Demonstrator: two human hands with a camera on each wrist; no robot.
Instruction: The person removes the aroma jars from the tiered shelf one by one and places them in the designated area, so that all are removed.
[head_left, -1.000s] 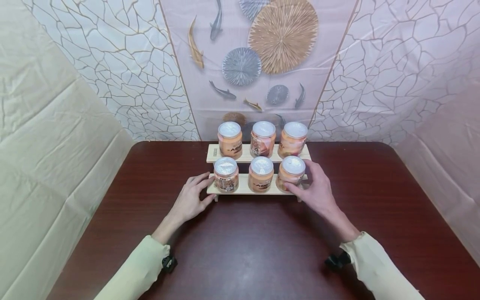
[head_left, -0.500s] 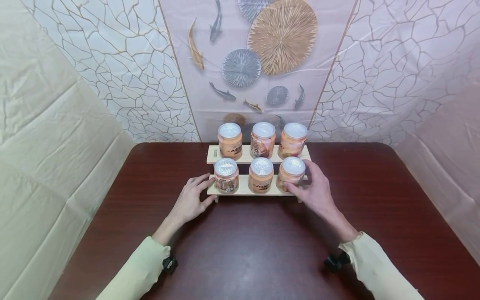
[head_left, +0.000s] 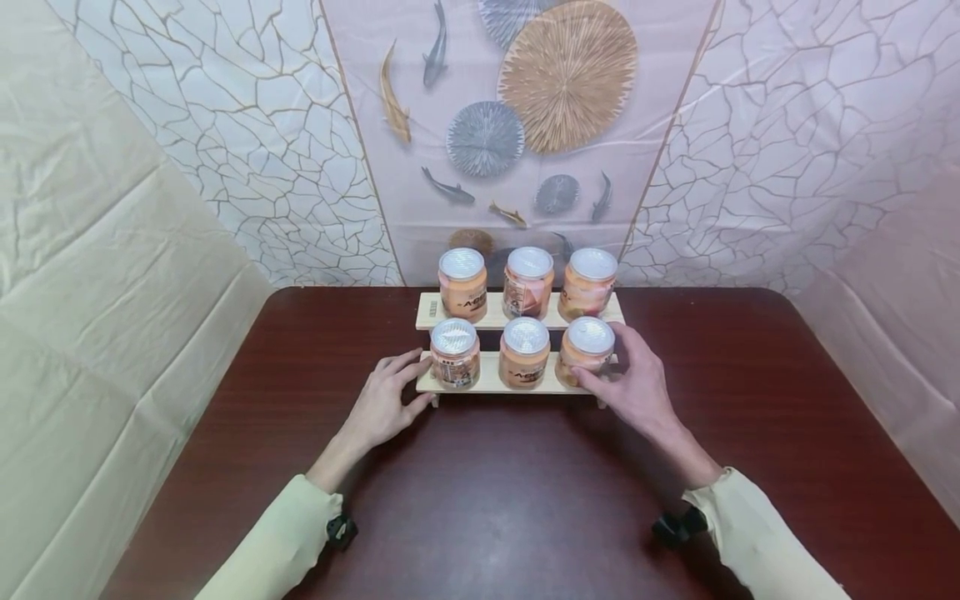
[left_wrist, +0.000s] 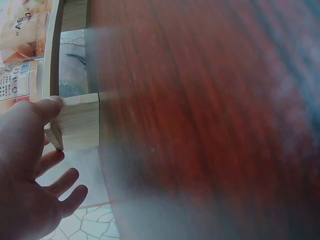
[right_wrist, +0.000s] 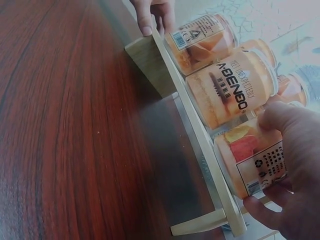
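Bracketing the stand, both hands, the right round a front-row jar.

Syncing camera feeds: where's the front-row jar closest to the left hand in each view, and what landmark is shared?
Head: the jar is just left of centre, below mid-height.
Left wrist: left edge, upper half, just above the left hand, cut off by the frame.
Right wrist: upper part, right of centre, barcode visible.
Shared landmark: the left hand at the end of the wooden rack.
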